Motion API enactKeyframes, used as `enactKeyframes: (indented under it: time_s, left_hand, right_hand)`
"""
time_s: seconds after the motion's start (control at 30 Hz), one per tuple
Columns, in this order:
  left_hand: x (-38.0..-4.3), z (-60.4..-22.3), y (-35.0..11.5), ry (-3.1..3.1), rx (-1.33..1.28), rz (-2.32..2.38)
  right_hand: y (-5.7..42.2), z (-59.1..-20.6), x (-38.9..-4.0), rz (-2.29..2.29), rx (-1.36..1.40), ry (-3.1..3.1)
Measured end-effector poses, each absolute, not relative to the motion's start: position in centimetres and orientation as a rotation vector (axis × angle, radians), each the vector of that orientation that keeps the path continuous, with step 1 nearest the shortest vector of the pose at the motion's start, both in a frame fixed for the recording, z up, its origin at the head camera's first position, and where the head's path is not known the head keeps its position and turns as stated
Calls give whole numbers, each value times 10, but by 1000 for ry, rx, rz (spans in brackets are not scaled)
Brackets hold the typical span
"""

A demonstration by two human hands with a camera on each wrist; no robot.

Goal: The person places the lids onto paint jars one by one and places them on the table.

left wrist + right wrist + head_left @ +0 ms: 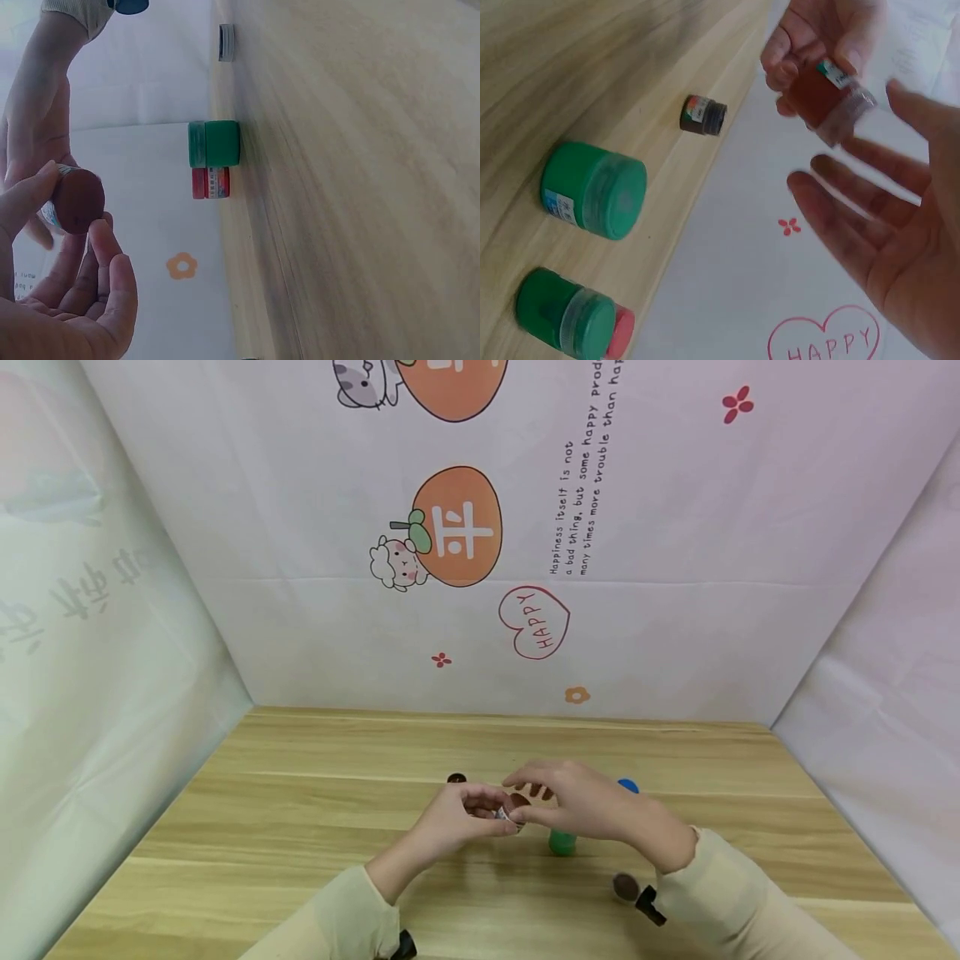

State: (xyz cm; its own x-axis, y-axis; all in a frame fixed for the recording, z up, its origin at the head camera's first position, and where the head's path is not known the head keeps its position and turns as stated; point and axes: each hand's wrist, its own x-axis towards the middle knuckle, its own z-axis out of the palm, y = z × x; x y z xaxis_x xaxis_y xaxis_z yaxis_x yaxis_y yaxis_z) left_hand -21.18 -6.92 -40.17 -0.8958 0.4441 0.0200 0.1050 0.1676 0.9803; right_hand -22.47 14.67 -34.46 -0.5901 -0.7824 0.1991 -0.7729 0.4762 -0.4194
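Note:
My left hand (463,814) grips a small paint jar (821,97) of brown paint, pinched between thumb and fingers above the table. The jar lies tilted, its clear ribbed lid end toward my right hand (581,802). In the right wrist view that hand is spread, its thumb and fingers apart around the lid end. The left wrist view shows the jar's brown end (81,201) facing the camera. A dark brown jar (703,115) stands on the table beyond. Two green jars (592,187) are below the right hand, a red jar (211,183) close by.
On the wooden table (300,827), a round brown lid (626,887) with a pale rim lies by the right wrist. A blue round top (628,786) shows behind the right forearm. Printed white sheets (337,635) hang at the back and sides.

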Motion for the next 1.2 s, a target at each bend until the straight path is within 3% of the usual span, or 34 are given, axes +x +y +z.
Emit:
enactKeyframes:
  time_s: [0.27, 0.67, 1.2]
  left_hand:
    - [-211, -400, -70, 2136, 527, 1813]
    - [-211, -399, -67, 2160, 524, 1817]
    - [-211, -402, -67, 2182, 543, 1808]
  right_hand:
    - [152, -343, -229, -847, -1719, 2474]
    - [149, -344, -226, -811, -1414, 2586]
    - [144, -345, -221, -690, -1287, 2752]
